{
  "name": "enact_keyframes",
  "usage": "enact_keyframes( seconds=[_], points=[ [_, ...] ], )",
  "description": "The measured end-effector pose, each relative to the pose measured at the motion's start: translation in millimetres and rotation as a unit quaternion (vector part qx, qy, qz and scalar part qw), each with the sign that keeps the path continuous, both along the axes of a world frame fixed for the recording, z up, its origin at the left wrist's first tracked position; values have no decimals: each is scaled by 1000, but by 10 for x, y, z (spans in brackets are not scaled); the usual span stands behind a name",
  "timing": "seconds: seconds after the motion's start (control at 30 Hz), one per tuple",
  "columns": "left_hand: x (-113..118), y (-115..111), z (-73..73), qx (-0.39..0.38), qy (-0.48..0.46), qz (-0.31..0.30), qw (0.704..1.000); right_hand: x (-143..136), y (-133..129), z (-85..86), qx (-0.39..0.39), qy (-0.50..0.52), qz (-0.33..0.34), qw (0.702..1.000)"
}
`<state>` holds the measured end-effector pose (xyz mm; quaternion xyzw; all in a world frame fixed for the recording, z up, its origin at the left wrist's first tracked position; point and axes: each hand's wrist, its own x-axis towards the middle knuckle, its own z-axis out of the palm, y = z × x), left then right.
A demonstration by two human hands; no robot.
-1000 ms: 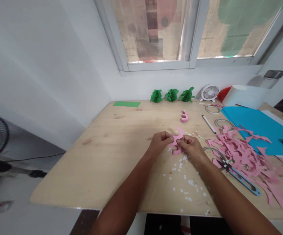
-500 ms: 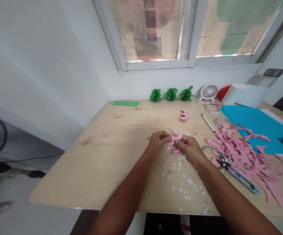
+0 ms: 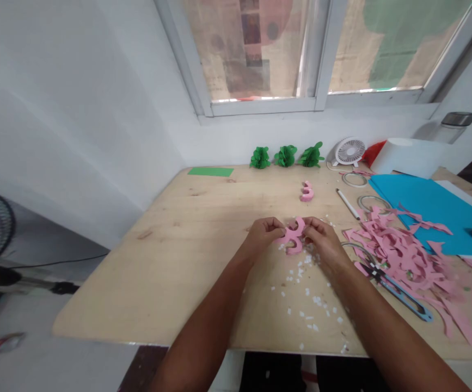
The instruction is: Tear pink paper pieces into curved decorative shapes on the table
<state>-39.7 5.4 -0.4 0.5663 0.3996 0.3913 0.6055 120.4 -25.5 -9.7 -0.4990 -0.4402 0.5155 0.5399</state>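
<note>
Over the middle of the table, a pink curved paper cutout sits between my hands. My left hand pinches its left end between thumb and fingers. At its upper right, my right hand has thumb and fingertips closed on the edge. Part of the cutout's edge is hidden by the fingertips, and I cannot tell how many layers it has. Farther back lies a similar pink paper cutout stack, apart from both hands. Small white paper bits are scattered below and around my hands.
Pink paper scraps heap at the right, with blue-handled scissors and rolls of tape beside them. A pen, blue sheets, a small fan, green paper pieces and a green strip lie farther back.
My right hand has shifted from the cutout's middle to its right edge. More of the pink shape now shows between the hands. My left hand keeps its pinch.
</note>
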Motion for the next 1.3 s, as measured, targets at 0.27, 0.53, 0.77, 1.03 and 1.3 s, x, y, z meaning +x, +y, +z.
enact_keyframes(
  seconds=[0.27,0.53,0.77,1.03,1.3],
  points=[
    [-9,-28,-62,50,73,-73,993,67,-32,121,92,-133,-65,985],
    [-8,-31,-22,77,84,-83,990,53,2,23,224,-323,23,919],
    [17,-19,18,42,25,-38,998,30,-9,-10,177,-254,18,951],
    [20,9,33,33,-20,159,987,43,8,-55,74,-146,-82,983],
    [99,-72,-19,-23,-39,-49,998,10,-70,52,321,-389,-168,847]
  ],
)
